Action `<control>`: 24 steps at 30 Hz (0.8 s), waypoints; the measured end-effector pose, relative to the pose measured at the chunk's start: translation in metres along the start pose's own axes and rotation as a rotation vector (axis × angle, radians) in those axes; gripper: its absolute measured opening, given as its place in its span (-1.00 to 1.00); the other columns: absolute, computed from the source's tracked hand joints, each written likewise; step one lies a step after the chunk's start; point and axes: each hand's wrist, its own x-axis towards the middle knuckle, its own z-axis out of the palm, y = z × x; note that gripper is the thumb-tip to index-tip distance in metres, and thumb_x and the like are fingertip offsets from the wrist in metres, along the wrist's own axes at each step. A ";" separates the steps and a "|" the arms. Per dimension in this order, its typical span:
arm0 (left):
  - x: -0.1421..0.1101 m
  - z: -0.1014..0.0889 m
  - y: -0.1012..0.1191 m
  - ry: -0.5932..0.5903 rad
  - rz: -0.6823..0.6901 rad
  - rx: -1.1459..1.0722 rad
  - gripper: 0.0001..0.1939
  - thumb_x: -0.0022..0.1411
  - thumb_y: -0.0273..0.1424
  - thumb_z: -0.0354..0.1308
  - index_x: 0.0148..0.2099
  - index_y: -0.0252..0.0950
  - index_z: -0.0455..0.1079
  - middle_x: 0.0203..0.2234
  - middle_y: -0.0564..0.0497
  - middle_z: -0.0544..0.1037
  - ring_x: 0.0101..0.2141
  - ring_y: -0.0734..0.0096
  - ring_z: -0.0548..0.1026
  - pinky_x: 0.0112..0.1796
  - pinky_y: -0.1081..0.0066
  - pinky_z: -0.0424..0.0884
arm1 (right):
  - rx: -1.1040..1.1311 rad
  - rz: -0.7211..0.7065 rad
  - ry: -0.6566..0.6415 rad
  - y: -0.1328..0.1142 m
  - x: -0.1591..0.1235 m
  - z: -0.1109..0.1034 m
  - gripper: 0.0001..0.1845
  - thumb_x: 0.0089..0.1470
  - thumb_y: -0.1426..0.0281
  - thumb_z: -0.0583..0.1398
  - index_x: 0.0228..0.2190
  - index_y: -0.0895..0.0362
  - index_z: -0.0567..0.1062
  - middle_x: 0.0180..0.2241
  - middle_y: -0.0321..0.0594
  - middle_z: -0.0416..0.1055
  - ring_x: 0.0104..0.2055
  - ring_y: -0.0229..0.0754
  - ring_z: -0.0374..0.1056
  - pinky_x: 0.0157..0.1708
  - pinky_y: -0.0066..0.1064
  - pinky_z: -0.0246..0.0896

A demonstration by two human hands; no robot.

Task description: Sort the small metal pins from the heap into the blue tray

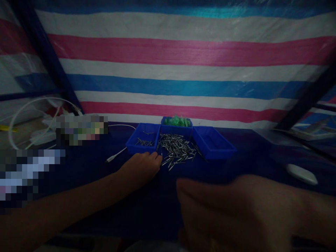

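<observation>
A heap of small metal pins (pixel 177 149) lies on the dark blue table between three blue trays. My left hand (pixel 141 167) rests on the table at the heap's left edge, fingers curled and pressed together near the pins; what they hold is hidden. The left blue tray (pixel 143 141) holds a few pins. The back tray (pixel 176 126) holds green pieces (pixel 177 121). The right tray (pixel 214 143) looks bare inside. My right hand (pixel 236 213) is close to the camera, low right, dark and blurred; its fingers do not show clearly.
A striped pink, white and blue tarp (pixel 178 63) hangs behind the table. A white cable (pixel 117 155) and charger parts lie at the left. A white oval object (pixel 301 174) sits at the right. Dark frame bars slant at both sides.
</observation>
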 end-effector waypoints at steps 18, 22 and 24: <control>0.004 0.018 0.003 0.110 -0.069 -0.087 -0.82 0.26 -0.47 -0.13 -0.28 -0.35 0.29 -0.53 -0.06 0.47 -0.57 0.27 0.47 -0.61 0.40 0.30 | 0.001 0.481 -0.120 0.053 0.024 0.028 -0.85 0.12 0.46 0.01 -0.37 0.20 0.37 -0.41 -0.17 0.35 -0.38 -0.21 0.26 -0.43 -0.43 0.10; 0.005 0.018 0.001 0.097 -0.078 -0.115 -0.82 0.25 -0.45 -0.12 -0.27 -0.35 0.30 -0.59 -0.06 0.47 -0.60 0.26 0.47 -0.62 0.40 0.28 | 0.015 0.519 -0.170 0.091 0.049 0.035 -0.80 0.14 0.46 -0.01 -0.28 0.20 0.40 -0.32 -0.12 0.38 -0.33 -0.18 0.29 -0.41 -0.43 0.09; 0.005 0.018 0.000 0.094 -0.083 -0.139 -0.80 0.25 -0.42 -0.12 -0.27 -0.36 0.31 -0.59 -0.07 0.48 -0.61 0.27 0.47 -0.61 0.40 0.28 | 0.020 0.526 -0.187 0.108 0.063 0.042 -0.78 0.14 0.47 -0.01 -0.27 0.20 0.42 -0.30 -0.11 0.40 -0.30 -0.17 0.31 -0.38 -0.42 0.10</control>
